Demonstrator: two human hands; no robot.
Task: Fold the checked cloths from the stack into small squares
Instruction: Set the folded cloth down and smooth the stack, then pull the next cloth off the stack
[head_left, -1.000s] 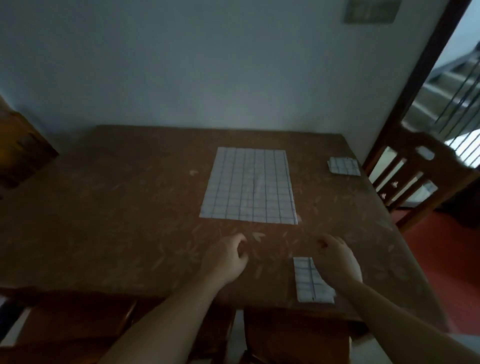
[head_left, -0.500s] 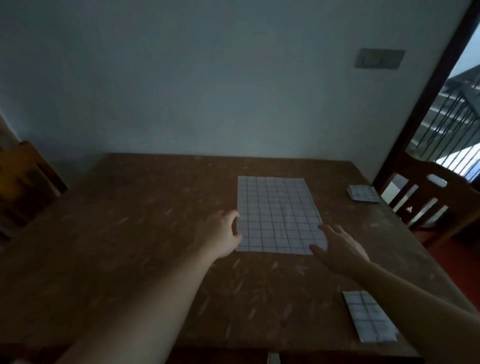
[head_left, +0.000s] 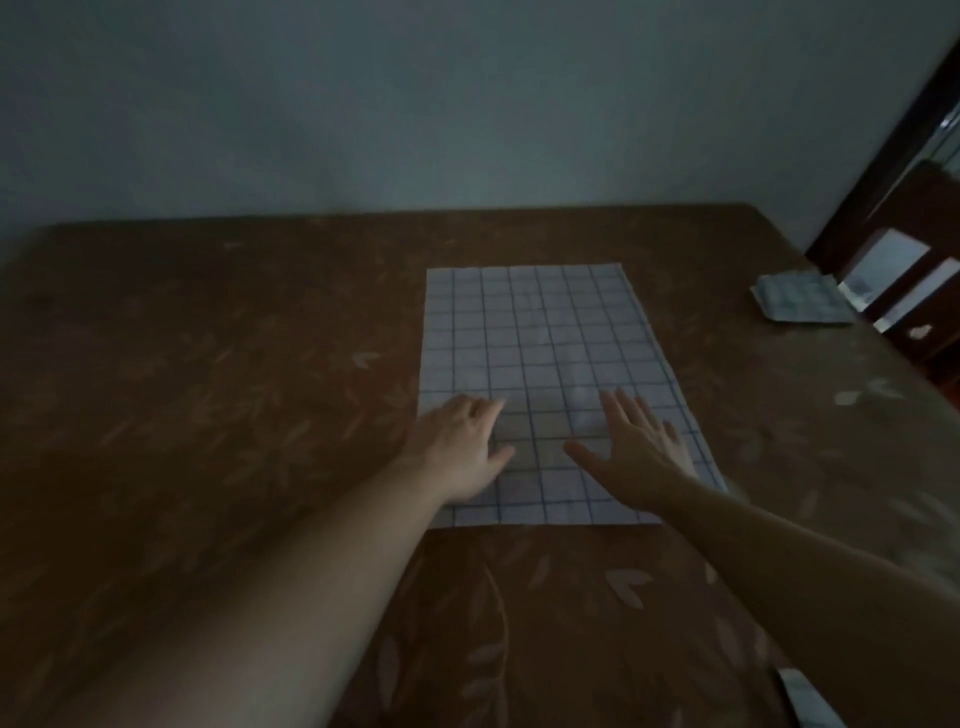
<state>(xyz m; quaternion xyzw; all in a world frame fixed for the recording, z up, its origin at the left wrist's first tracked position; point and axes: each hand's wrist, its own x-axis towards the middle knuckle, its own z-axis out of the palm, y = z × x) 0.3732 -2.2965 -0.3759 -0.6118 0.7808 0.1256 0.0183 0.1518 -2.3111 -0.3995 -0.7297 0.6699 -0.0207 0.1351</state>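
The checked cloth (head_left: 545, 374) lies flat mid-table (head_left: 208, 389), toward the far edge. The left hand (head_left: 460, 449) and the right hand (head_left: 631, 454) apparently rest on its near half, fingers straight, slightly spread.

Cloth (head_left: 545, 353): white, dark blue grid lines. Table (head_left: 208, 389): brown cover with paler leaf print. Folded cloth (head_left: 800, 304) far right: same check, greyer. Wall (head_left: 415, 104): plain grey-blue.

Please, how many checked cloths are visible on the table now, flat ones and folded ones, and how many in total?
Flat cloth, under both hands: 1
Folded cloths, far right and near right edge: 2
Total: 3
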